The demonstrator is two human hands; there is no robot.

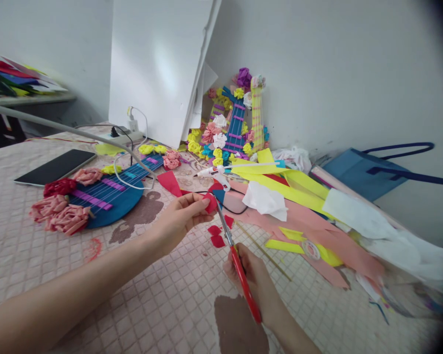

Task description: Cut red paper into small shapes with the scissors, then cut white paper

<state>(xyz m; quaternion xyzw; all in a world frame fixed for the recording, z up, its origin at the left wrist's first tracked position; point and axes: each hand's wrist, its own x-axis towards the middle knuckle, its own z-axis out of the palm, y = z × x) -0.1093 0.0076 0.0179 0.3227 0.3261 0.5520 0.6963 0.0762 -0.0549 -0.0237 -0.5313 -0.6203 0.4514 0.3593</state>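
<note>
Between the thumb and fingers of my left hand [186,214] is a small piece of red crepe paper [210,203]. My right hand [256,275] grips a pair of red-handled scissors [240,275], whose blades point up and away and reach the edge of that red piece. Whether the blades are parted is hard to see. Below the blades, a few cut red petals [217,241] lie on the tablecloth. Just beyond my hands rests a white hot glue gun [216,172], with a longer red paper strip [170,183] to its left.
A blue paper guitar [121,206] with paper flowers lies at left, near a dark tablet [55,166]. More decorated guitars [236,125] lean at the back beside white boards [155,64]. Yellow strips [280,182], pink paper [339,246], a thin stick [262,250] and a blue bag [365,172] occupy the right.
</note>
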